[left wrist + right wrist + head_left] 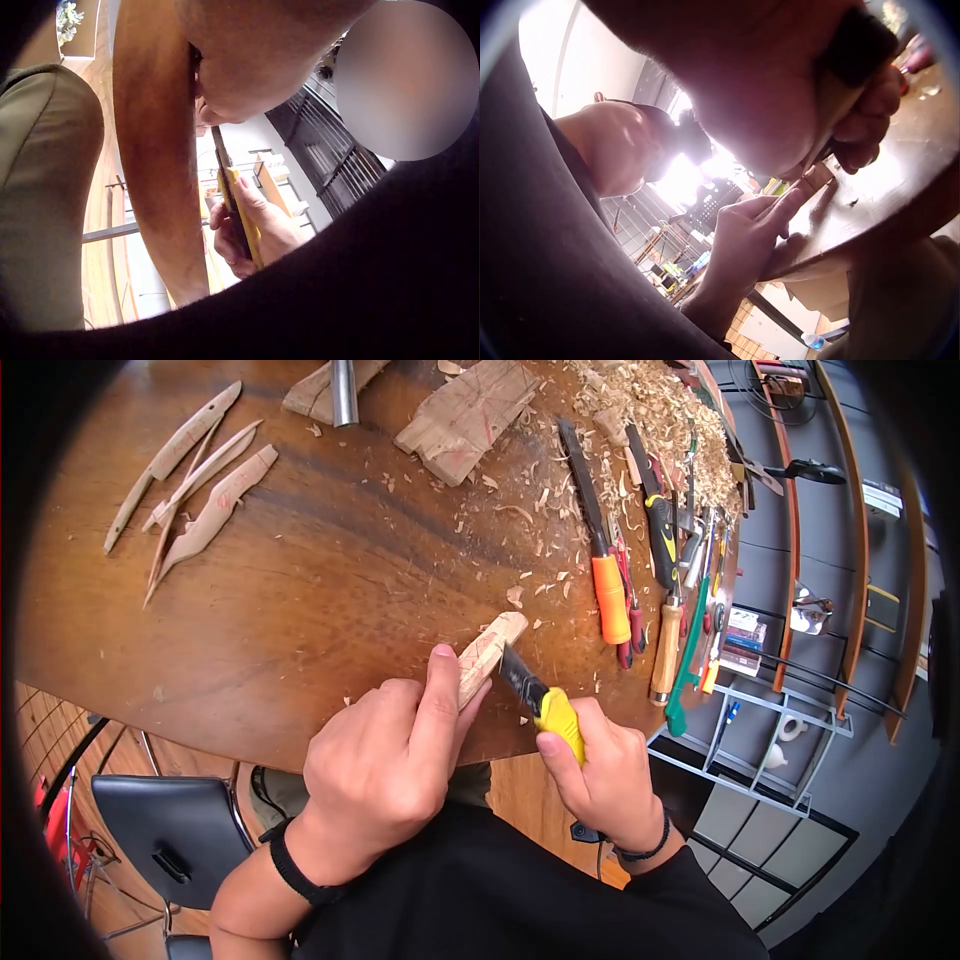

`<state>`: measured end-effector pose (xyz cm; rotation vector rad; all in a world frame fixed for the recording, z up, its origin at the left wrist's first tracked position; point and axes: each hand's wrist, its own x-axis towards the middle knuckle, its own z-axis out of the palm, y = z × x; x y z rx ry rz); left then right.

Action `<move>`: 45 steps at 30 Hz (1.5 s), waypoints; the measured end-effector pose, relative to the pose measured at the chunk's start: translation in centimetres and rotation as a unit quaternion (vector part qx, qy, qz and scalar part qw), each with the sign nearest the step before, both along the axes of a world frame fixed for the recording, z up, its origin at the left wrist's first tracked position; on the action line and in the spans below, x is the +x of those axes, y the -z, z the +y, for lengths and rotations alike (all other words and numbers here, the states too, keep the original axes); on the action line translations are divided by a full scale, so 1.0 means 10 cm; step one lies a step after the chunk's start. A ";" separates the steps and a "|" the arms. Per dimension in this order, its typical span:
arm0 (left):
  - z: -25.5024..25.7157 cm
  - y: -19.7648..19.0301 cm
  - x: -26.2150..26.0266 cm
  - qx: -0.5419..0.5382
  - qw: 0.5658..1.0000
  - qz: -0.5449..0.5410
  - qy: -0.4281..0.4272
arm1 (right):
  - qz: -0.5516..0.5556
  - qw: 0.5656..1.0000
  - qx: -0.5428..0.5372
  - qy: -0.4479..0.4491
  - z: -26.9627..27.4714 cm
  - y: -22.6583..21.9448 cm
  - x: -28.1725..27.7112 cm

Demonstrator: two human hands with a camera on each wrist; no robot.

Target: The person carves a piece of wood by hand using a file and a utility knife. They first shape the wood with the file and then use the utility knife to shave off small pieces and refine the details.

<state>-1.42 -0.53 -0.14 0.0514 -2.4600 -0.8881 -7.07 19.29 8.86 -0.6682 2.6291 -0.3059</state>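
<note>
My left hand [385, 760] grips a short pale wooden piece [492, 645] marked with red lines, its far end sticking out past the thumb over the front of the table. In my right hand [605, 765] is a yellow utility knife [558, 722], its dark blade [518, 672] against the right side of the wood near the far end. The left wrist view shows the knife [240, 217] from below, with the right fingers curled round its handle. From the right wrist, the left hand [746, 240] appears below the right one, holding the wood [817, 178].
Carved wooden pieces [215, 510] lie at the table's left. A sawn block [468, 418] and a metal tube [343, 395] are at the back. An orange-handled file [610, 595], other tools and a heap of shavings [660, 410] line the right side. A black chair [170, 830] stands at lower left.
</note>
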 end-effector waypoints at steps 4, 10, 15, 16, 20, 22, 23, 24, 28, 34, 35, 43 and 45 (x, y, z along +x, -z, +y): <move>-0.03 -0.06 0.02 -0.002 0.998 -0.057 0.037 | -0.031 0.999 -0.007 -0.028 0.01 -0.05 -0.01; -0.06 0.00 -0.02 -0.066 0.996 -0.020 0.056 | -0.068 0.995 0.069 -0.001 -0.05 -0.16 -0.05; -0.04 0.00 -0.02 -0.083 0.994 -0.023 0.073 | -0.015 0.994 0.108 0.009 -0.17 -0.05 -0.20; -0.05 0.00 -0.02 -0.097 0.992 -0.019 0.073 | 0.018 0.992 0.124 0.023 -0.20 -0.01 -0.25; -0.02 -0.03 0.02 -0.081 0.994 -0.045 0.060 | 0.010 0.997 0.074 0.015 -0.19 0.02 -0.33; -0.01 -0.03 0.02 -0.078 0.994 -0.048 0.054 | -0.022 0.999 0.039 0.017 -0.14 0.03 -0.31; 0.00 -0.01 0.02 -0.072 0.995 -0.050 0.047 | -0.023 0.999 0.039 0.013 -0.13 0.03 -0.29; 0.00 -0.02 0.02 -0.069 0.995 -0.052 0.047 | -0.034 0.999 0.024 -0.003 -0.11 0.01 -0.23; -0.01 -0.06 0.01 -0.075 0.993 -0.065 0.065 | -0.052 0.998 0.038 -0.020 -0.05 -0.09 -0.16; -0.05 -0.08 0.00 -0.099 0.987 -0.071 0.102 | -0.068 0.993 0.100 -0.010 -0.07 -0.17 -0.17; -0.06 -0.08 0.01 -0.113 0.985 -0.067 0.111 | -0.057 0.993 0.100 -0.001 -0.10 -0.15 -0.20; -0.05 -0.07 0.01 -0.116 0.986 -0.065 0.102 | -0.028 0.996 0.082 -0.002 -0.14 -0.09 -0.20; -0.03 -0.03 0.00 -0.114 0.987 -0.062 0.094 | -0.021 0.997 0.070 0.006 -0.12 -0.08 -0.17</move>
